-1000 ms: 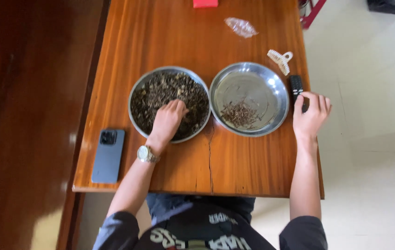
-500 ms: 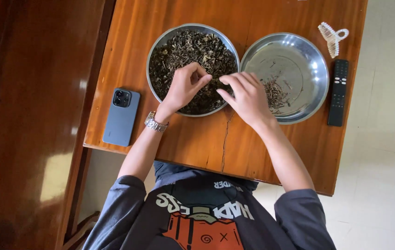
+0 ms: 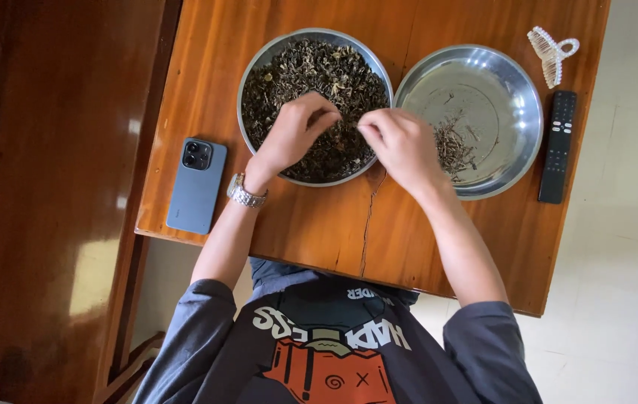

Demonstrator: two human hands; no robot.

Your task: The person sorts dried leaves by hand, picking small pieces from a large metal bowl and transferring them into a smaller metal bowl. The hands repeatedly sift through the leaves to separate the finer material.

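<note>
Both hands pinch w/ narrow fingers, probably on bits: left hand [image 3: 295, 133] and right hand [image 3: 400, 144] over the full bowl of dried leaves [image 3: 315, 105]. Stems pan [image 3: 476, 120] near the tabletop's right edge holds few; most is left.

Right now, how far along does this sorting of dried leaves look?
Early on, it seems. Done: a small heap of stems lies in the right metal bowl. In hand: the left hand and right hand pinch at bits over the left bowl. Left: that bowl is heaped with dried leaves, so most looks unsorted.
</note>
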